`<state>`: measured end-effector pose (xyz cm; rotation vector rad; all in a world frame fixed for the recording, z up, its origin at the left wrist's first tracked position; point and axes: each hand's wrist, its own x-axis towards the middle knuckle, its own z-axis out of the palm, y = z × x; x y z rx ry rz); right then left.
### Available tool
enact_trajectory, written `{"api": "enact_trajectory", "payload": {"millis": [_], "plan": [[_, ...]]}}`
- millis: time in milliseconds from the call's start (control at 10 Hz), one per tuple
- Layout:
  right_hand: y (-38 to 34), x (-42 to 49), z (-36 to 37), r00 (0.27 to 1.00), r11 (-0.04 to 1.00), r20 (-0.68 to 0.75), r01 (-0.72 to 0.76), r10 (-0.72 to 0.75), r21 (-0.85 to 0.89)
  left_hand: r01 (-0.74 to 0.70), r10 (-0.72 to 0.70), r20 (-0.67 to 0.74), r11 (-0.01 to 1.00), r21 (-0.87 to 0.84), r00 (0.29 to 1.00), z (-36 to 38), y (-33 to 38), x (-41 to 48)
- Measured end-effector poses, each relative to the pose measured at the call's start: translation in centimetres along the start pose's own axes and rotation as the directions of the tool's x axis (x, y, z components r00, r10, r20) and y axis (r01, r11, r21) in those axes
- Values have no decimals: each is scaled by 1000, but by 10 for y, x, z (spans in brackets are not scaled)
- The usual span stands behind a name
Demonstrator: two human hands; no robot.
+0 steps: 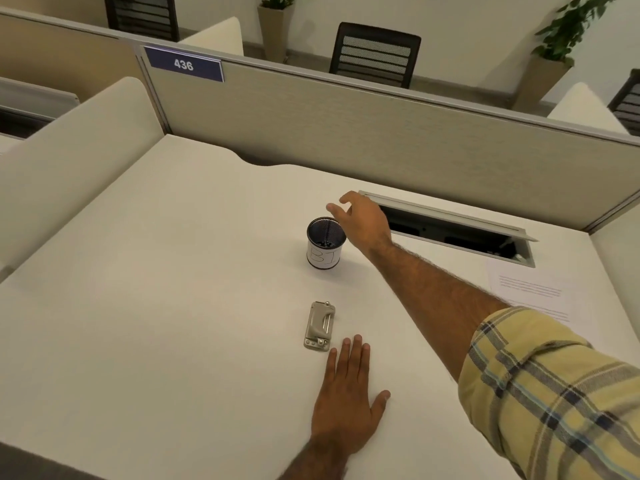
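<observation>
A black mesh pen cup (325, 244) with a white paper label stands upright in the middle of the white desk (173, 271). My right hand (363, 220) hovers just behind and to the right of its rim, fingers spread and relaxed, holding nothing. A small grey metal hole punch (319, 325) lies flat on the desk nearer to me. My left hand (349, 393) lies palm down on the desk just to the right of the punch's near end, fingers straight, not touching it.
An open cable tray (450, 226) is sunk into the desk at the back right. A printed sheet of paper (530, 292) lies at the right edge. A beige partition (346, 126) with a "436" sign closes off the back; chairs and plants stand beyond.
</observation>
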<state>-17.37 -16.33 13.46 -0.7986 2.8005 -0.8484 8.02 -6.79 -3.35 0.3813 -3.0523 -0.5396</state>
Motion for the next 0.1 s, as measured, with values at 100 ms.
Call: {"api": "enact_trajectory", "payload": {"millis": [100], "plan": [[14, -19, 2, 1000, 999, 3, -23, 23, 43, -1, 0, -21, 999, -35, 1000, 4, -2, 0]]}}
